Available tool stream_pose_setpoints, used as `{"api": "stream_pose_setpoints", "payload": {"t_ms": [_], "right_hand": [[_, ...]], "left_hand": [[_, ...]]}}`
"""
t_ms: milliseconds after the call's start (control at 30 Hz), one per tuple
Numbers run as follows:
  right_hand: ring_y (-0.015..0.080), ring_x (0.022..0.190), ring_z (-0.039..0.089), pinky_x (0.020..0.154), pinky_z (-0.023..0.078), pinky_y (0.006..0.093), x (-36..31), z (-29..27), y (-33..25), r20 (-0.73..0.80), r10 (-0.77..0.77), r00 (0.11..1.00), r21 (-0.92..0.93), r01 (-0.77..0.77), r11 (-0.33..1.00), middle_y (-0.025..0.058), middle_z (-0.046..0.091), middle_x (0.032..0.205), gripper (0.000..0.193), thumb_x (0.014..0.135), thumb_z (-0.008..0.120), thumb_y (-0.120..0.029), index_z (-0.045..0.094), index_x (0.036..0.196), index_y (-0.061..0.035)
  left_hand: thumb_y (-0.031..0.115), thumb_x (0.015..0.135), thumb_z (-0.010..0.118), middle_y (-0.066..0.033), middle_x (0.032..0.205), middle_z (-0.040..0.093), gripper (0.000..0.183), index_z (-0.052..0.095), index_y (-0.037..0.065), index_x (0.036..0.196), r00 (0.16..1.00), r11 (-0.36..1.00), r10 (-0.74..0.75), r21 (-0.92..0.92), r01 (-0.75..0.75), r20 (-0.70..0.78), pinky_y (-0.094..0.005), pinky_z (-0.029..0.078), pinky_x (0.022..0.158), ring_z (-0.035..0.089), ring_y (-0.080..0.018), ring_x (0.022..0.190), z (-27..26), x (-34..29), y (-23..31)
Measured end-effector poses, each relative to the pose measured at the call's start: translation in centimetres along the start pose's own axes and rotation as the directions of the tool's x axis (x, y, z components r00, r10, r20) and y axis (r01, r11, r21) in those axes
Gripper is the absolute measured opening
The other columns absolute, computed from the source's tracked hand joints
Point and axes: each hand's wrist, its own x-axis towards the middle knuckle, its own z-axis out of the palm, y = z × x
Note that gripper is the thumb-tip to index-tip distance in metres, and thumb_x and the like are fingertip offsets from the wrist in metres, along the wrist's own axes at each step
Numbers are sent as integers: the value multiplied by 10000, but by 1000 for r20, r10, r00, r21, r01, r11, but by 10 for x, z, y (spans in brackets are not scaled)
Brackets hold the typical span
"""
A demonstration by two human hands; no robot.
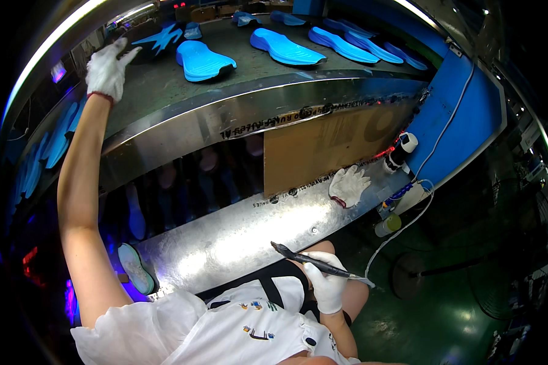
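Observation:
My left hand in a white knit glove reaches far forward over the dark belt surface. Its thumb and fingers are apart, and nothing shows between them. Just right of it lies a thin, jagged blue piece, apart from the fingers. Close to my lap, my right hand, also in a white glove, is wrapped round a black pen-shaped tool. The tool's tip points up and left, and a pale cord runs from its rear end. The nearest blue shoe sole sits on the belt right of the jagged piece.
Several more blue soles lie along the belt. A metal ledge runs below it, with a loose white glove on top. Brown cardboard stands behind the ledge. A pale sole rests by its left end.

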Motion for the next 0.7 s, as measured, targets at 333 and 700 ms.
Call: {"api": "stream_pose_setpoints", "payload": {"t_ms": [333,700], "right_hand": [[111,864,674,769,542,236,-7,-2,1,29,13,999,-23,-13,1000,87,727,972,223,857,724,21,666,1070,49],[75,598,598,531,491,181,7,-28,25,-411,52,910,196,32,980,113,690,948,229,948,641,-53,599,1156,32]], "left_hand": [[102,923,661,-184,1130,666,305,596,-105,1137,986,985,126,128,-112,-107,-361,583,877,706,-271,992,-30,-26,6],[-83,563,660,-188,942,624,241,546,24,747,566,735,596,-103,-671,569,-439,495,634,600,-353,753,27,-353,-21]]}}
